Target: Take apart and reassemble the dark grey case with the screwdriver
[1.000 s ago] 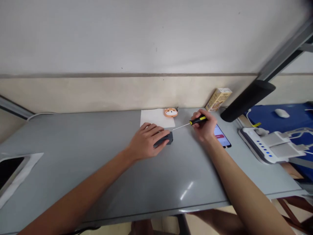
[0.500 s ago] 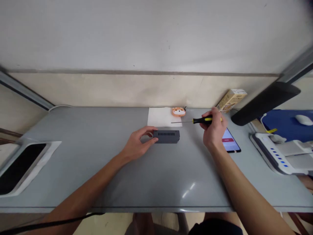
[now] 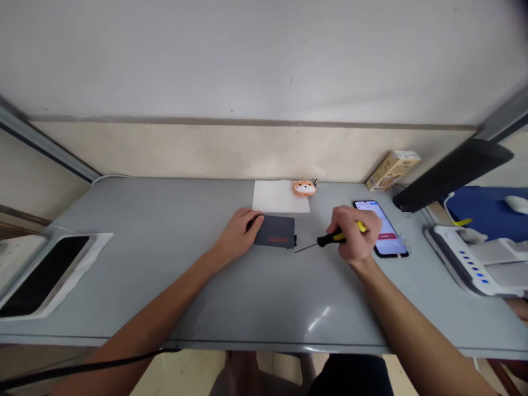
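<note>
So, gripping a dark grey box [image 3: 277, 226] with the left hand [image 3: 236, 236], curling tightly round the end nearest that hand. Resting on the bench [image 3: 165, 220] just right of the left hand, seemingly running its long axis sideways, away from that hand and towards the right hand [image 3: 353, 240]. Definitely sitting nearer the left, actually touching it. Wrapping the right hand round a black-and-yellow screwdriver [image 3: 328, 240], slanting down and leftwards from the knuckles and ending right by the box's near corner on the right-hand side. Not showing clearly whether touching or just short.

Compared with half a second ago: facing a red marking [image 3: 278, 240] up instead of the slotted side, and pointing the driver tip lower, no longer over the white paper [image 3: 270, 196] beyond the left hand.
</note>
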`<control>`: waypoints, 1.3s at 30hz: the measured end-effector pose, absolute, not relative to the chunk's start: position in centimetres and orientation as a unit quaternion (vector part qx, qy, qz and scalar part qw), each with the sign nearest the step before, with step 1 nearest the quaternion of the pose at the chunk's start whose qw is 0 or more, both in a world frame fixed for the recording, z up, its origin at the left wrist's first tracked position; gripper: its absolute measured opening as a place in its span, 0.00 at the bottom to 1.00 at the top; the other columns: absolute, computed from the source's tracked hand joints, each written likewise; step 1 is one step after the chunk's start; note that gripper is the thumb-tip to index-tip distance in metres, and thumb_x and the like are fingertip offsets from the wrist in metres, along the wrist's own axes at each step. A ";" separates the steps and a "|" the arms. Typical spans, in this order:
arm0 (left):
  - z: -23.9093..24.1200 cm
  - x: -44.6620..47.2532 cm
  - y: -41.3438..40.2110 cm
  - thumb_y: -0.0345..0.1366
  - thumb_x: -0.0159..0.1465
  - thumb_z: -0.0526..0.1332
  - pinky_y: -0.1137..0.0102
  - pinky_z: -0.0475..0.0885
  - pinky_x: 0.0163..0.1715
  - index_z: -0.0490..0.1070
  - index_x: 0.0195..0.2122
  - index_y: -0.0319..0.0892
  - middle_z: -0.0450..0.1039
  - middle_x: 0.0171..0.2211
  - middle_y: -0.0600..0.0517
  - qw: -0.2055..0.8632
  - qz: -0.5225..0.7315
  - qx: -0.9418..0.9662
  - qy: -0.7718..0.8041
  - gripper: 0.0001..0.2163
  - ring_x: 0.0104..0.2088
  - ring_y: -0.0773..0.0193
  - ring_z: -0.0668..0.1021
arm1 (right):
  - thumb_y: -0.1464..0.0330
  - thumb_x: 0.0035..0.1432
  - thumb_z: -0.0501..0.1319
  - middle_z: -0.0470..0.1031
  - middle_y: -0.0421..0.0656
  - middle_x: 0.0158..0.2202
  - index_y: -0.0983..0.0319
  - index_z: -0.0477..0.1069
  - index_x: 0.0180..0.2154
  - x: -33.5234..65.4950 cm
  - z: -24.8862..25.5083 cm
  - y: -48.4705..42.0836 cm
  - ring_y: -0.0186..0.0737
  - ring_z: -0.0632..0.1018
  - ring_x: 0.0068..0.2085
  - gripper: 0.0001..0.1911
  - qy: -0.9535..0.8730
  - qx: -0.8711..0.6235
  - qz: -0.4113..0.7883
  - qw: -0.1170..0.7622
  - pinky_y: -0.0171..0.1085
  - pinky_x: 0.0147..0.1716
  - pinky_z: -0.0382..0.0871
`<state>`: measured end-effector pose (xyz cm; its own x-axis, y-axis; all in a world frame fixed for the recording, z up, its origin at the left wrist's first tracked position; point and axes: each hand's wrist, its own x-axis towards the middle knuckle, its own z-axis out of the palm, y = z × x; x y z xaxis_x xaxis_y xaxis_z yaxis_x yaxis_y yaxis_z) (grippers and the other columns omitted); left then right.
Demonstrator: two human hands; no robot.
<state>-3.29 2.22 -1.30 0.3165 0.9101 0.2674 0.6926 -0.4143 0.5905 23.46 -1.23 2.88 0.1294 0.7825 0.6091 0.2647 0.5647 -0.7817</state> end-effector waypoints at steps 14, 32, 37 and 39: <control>-2.0 -3.8 1.2 0.41 0.75 0.50 0.62 0.74 0.51 0.73 0.54 0.43 0.78 0.46 0.47 0.223 0.345 0.727 0.550 0.15 0.47 0.59 0.79 | 0.69 0.69 0.54 0.71 0.40 0.19 0.58 0.72 0.22 20.6 1.8 -2.5 0.34 0.70 0.22 0.21 -0.723 -0.382 0.164 0.551 0.37 0.25 0.61; -1.4 -3.6 -4.9 0.33 0.69 0.58 0.63 0.73 0.46 0.71 0.50 0.44 0.72 0.41 0.48 0.126 0.355 0.809 0.452 0.09 0.43 0.59 0.75 | 0.67 0.70 0.54 0.76 0.40 0.22 0.60 0.74 0.24 19.4 0.5 -2.6 0.34 0.74 0.24 0.21 -0.729 -0.350 0.151 0.568 0.36 0.28 0.65; -2.0 -3.6 -5.5 0.37 0.69 0.62 0.61 0.73 0.49 0.71 0.50 0.44 0.74 0.44 0.46 0.054 0.311 0.845 0.431 0.09 0.45 0.57 0.77 | 0.62 0.71 0.53 0.75 0.40 0.22 0.60 0.74 0.23 19.3 0.4 -2.3 0.34 0.74 0.25 0.25 -0.648 -0.409 0.254 0.591 0.36 0.29 0.65; -2.2 -3.6 -5.3 0.38 0.70 0.62 0.62 0.73 0.47 0.72 0.48 0.44 0.75 0.42 0.47 0.041 0.309 0.845 0.435 0.08 0.43 0.57 0.77 | 0.59 0.70 0.52 0.74 0.39 0.22 0.60 0.73 0.22 19.3 0.4 -2.1 0.35 0.73 0.25 0.26 -0.614 -0.430 0.282 0.599 0.36 0.29 0.65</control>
<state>-3.56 -5.33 -2.15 0.4300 0.7605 0.4865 0.7105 -0.6176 0.3374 19.34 -2.12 0.37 0.0860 0.8658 0.4930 0.1899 0.4715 -0.8612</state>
